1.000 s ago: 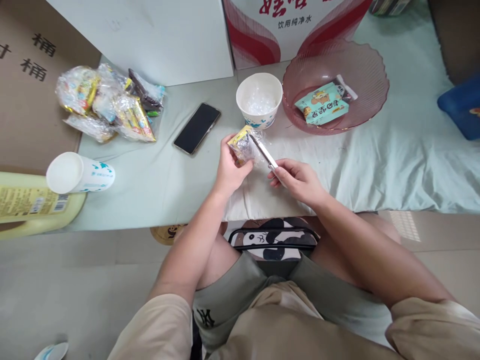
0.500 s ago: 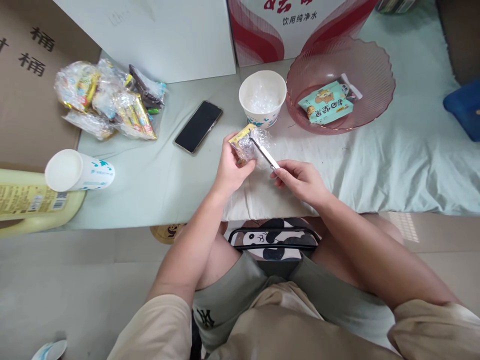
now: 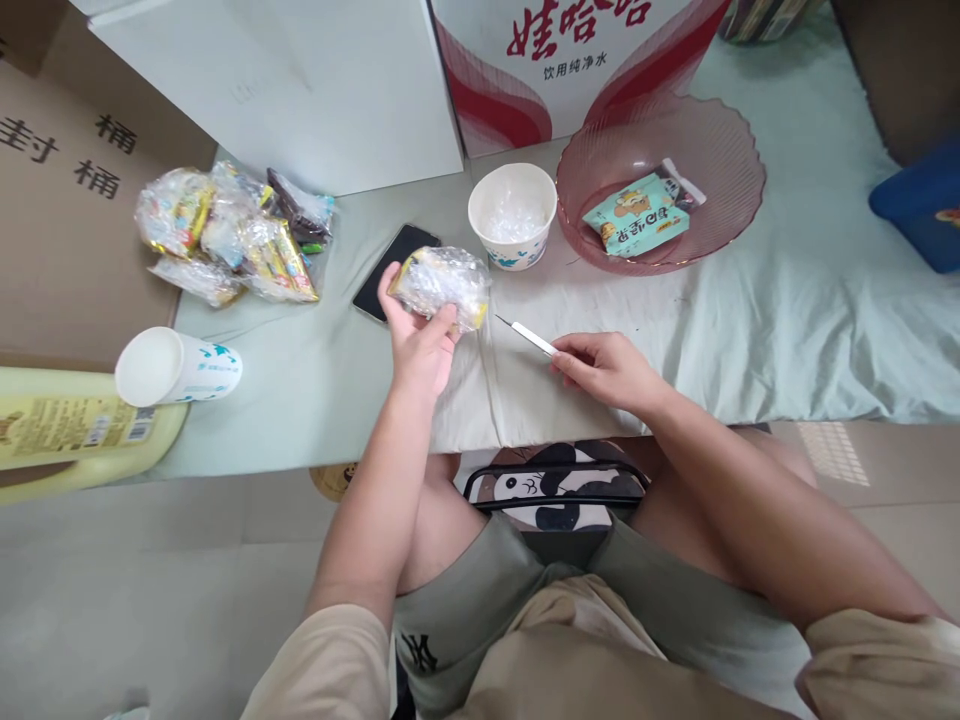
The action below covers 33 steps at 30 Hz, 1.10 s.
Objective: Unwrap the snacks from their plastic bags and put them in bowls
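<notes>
My left hand (image 3: 421, 345) grips a bundle of snacks in bubble wrap (image 3: 442, 285), yellow packaging showing at its edges. It is held above the table, partly over a dark smartphone (image 3: 375, 290). To the right, my right hand (image 3: 607, 368) is closed around a slim white utility knife (image 3: 534, 338). Its thin dark tip points left, apart from the bundle. Just behind the bundle stands a paper cup (image 3: 512, 230) with clear bubble wrap inside.
A pink scalloped bowl (image 3: 739, 215) holds a teal snack packet (image 3: 637, 215) and a smaller one. More wrapped snacks (image 3: 240, 235) lie at left, near a paper cup on its side (image 3: 202, 368) and a yellow jug (image 3: 90, 430). Boxes (image 3: 300, 90) line the back of the cloth-covered table (image 3: 712, 370).
My left hand has moved left and turned the bundle, which now partly covers the phone. The knife tip, earlier at the wrap, is now clear of it. The camera view has shifted slightly.
</notes>
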Available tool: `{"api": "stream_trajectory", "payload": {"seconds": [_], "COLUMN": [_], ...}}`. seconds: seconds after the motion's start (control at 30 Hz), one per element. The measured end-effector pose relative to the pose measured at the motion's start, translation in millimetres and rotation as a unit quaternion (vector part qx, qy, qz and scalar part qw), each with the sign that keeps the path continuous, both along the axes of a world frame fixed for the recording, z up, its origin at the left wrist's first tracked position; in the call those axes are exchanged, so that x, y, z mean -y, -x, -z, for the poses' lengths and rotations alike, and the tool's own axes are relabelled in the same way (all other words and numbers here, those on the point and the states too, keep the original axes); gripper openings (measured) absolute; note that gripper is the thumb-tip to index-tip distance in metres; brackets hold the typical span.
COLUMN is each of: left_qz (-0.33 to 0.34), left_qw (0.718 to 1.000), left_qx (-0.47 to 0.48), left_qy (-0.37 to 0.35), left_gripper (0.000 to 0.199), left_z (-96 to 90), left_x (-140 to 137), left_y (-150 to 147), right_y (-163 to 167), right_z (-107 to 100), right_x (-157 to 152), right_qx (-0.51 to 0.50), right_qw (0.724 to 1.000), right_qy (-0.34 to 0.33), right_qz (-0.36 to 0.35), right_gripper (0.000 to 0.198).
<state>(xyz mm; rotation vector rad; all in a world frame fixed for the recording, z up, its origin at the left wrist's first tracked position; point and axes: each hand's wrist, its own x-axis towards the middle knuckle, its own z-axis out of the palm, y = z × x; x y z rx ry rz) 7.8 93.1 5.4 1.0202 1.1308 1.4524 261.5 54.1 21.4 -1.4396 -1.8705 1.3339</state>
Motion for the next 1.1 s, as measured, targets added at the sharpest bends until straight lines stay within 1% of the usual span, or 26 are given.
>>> {"api": "stream_trajectory", "payload": {"seconds": [0.03, 0.1, 0.17, 0.23, 0.33, 0.37, 0.43, 0.5, 0.53, 0.6, 0.7, 0.77, 0.8, 0.87, 0.93, 1.0, 1.03, 1.1], "left_qz": [-0.009, -0.012, 0.006, 0.034, 0.063, 0.057, 0.017, -0.023, -0.03, -0.013, 0.038, 0.063, 0.065, 0.041, -0.005, -0.044, -0.057, -0.073], "left_qw": [1.0, 0.999, 0.997, 0.992, 0.98, 0.977, 0.976, 0.978, 0.98, 0.982, 0.987, 0.989, 0.989, 0.989, 0.988, 0.985, 0.984, 0.981], "left_qx": [-0.007, -0.031, -0.069, -0.116, -0.189, -0.207, -0.216, -0.202, -0.195, -0.188, -0.144, -0.087, -0.062, -0.039, -0.049, -0.076, -0.094, -0.139], "left_qy": [-0.005, -0.015, -0.026, -0.03, -0.017, -0.015, -0.024, -0.037, -0.037, -0.017, 0.053, 0.101, 0.117, 0.134, 0.144, 0.146, 0.14, 0.111], "left_gripper": [0.094, 0.095, 0.092, 0.084, 0.061, 0.058, 0.059, 0.062, 0.061, 0.058, 0.048, 0.035, 0.03, 0.022, 0.015, 0.011, 0.012, 0.021], "left_z": [0.0, 2.4, 6.2, 8.6, 7.1, 5.9, 3.7, 2.4, 1.9, 0.1, -6.0, -11.3, -13.7, -16.5, -16.2, -12.7, -10.3, -4.8], "left_x": [-0.9, -1.1, 1.6, 6.3, 12.0, 12.5, 11.3, 8.7, 7.9, 8.3, 13.3, 16.3, 16.8, 15.3, 11.3, 6.5, 4.3, 1.2], "left_y": [1.4, 0.7, -4.4, -11.3, -17.6, -17.5, -14.8, -11.2, -10.1, -10.2, -14.9, -17.4, -17.6, -15.6, -10.7, -4.3, -1.0, 5.3], "right_y": [-2.7, -8.6, -14.0, -17.5, -18.5, -17.8, -15.6, -12.3, -10.2, -5.0, 4.7, 9.8, 11.0, 9.8, 3.8, -4.9, -9.3, -16.5], "right_z": [0.2, 2.1, 5.5, 9.3, 13.0, 13.7, 14.7, 16.4, 17.6, 20.5, 24.6, 25.7, 25.4, 23.1, 19.1, 14.8, 12.9, 10.5], "right_x": [-1.1, -3.9, -7.1, -9.9, -11.7, -11.7, -11.1, -10.1, -9.5, -7.6, -3.2, -0.6, 0.0, -0.9, -4.0, -7.6, -9.1, -10.7], "right_qx": [0.019, 0.073, 0.145, 0.213, 0.289, 0.306, 0.318, 0.286, 0.252, 0.167, 0.077, 0.059, 0.056, 0.048, 0.038, 0.032, 0.034, 0.05], "right_qw": [1.0, 0.992, 0.971, 0.946, 0.922, 0.917, 0.91, 0.916, 0.924, 0.939, 0.945, 0.942, 0.941, 0.94, 0.944, 0.949, 0.951, 0.953], "right_qy": [-0.021, -0.085, -0.155, -0.197, -0.208, -0.207, -0.215, -0.243, -0.261, -0.294, -0.317, -0.325, -0.329, -0.335, -0.329, -0.312, -0.3, -0.267], "right_qz": [0.012, 0.058, 0.111, 0.143, 0.149, 0.15, 0.156, 0.144, 0.124, 0.059, -0.033, -0.059, -0.059, -0.042, -0.011, 0.033, 0.064, 0.138], "right_gripper": [0.029, 0.029, 0.028, 0.03, 0.033, 0.034, 0.036, 0.04, 0.041, 0.043, 0.051, 0.043, 0.035, 0.021, 0.012, 0.007, 0.006, 0.008]}}
